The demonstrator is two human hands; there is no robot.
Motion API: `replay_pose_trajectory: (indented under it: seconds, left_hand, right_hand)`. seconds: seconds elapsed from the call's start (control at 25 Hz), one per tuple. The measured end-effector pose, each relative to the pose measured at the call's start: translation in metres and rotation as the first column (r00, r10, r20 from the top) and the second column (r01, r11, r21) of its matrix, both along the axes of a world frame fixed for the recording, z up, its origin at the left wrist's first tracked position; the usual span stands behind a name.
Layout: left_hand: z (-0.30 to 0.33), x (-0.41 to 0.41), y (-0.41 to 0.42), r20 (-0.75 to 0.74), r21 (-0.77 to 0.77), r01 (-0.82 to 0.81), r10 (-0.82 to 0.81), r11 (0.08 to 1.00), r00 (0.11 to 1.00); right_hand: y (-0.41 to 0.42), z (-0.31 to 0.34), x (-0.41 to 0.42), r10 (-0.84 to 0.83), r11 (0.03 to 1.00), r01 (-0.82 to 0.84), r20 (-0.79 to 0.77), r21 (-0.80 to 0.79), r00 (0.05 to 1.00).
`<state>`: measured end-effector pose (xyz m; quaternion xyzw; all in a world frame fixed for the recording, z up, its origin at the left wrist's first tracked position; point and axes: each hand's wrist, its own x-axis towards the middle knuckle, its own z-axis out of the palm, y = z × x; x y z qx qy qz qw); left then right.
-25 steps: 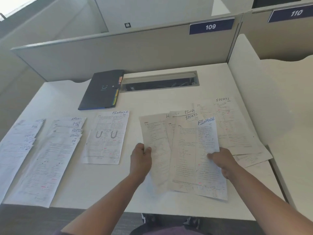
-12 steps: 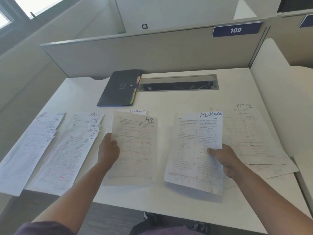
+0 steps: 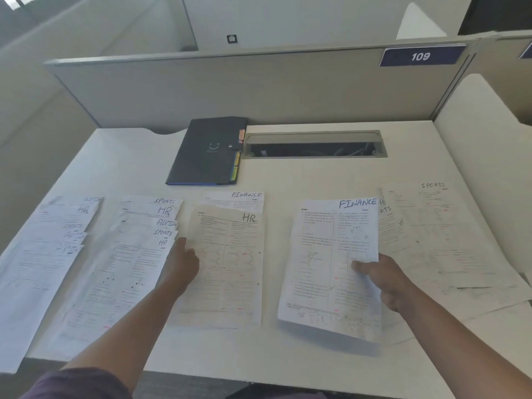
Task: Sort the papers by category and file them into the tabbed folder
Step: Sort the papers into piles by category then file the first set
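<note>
My left hand [image 3: 181, 263] grips the left edge of a sheet marked HR [image 3: 230, 266], which lies over a sheet marked FINANCE [image 3: 239, 200] in the middle of the desk. My right hand [image 3: 383, 279] holds a small stack with a FINANCE sheet [image 3: 325, 260] on top, lifted slightly off the desk. Fanned stacks labelled SPORTS, HR and ADMIN [image 3: 126, 254] and another fanned stack [image 3: 43, 254] lie to the left. A SPORTS sheet [image 3: 443, 234] with more papers rests at the right. The dark tabbed folder [image 3: 207, 151] lies closed at the back.
A cable slot [image 3: 313, 145] is cut into the white desk [image 3: 316, 177] behind the papers. A grey partition with a 109 sign [image 3: 421, 56] closes the back. A white side divider [image 3: 486, 133] stands at the right.
My left hand has carried the HR sheet from the right-hand stack leftward and down over the FINANCE sheet. My right hand keeps the remaining stack. The view has shifted left.
</note>
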<state>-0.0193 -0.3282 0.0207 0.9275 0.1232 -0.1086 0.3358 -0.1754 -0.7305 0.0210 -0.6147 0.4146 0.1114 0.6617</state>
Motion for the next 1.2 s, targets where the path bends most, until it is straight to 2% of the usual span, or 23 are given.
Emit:
replay_pose_trajectory:
  seconds: [0.2,0.56,0.8,0.96,1.04,1.12,1.2]
  left_hand:
    - [-0.016,0.040,0.006,-0.035,-0.043,0.026,-0.028,0.999,0.999]
    - [-0.031,0.051,0.018,-0.103,0.011,0.152,-0.150,0.988,0.983]
    - [-0.030,0.049,0.014,-0.068,-0.023,0.126,-0.128,0.992,0.990]
    - [-0.031,0.049,0.016,-0.098,-0.047,0.114,-0.118,0.992,0.988]
    - [-0.030,0.042,0.014,-0.070,0.047,0.149,-0.146,0.988,0.987]
    - [-0.025,0.028,0.003,0.051,0.203,0.236,-0.251,0.950,0.967]
    - [-0.018,0.009,-0.018,0.121,0.241,0.352,-0.388,0.905,0.914]
  right_hand:
    - [0.019,-0.003,0.008,-0.078,0.997,0.078,-0.018,-0.015,0.997]
    - [0.034,-0.011,-0.002,-0.164,0.986,0.163,-0.040,-0.018,0.986]
    - [0.033,-0.005,-0.002,-0.182,0.983,0.182,-0.024,-0.005,0.983]
    - [0.029,-0.004,-0.005,-0.190,0.982,0.190,-0.019,0.006,0.982]
    - [0.026,-0.005,-0.008,-0.189,0.982,0.190,-0.018,0.007,0.982]
    - [0.021,-0.009,-0.012,-0.184,0.983,0.184,-0.016,0.012,0.983]
    - [0.015,-0.011,-0.016,-0.173,0.985,0.173,-0.025,0.016,0.985]
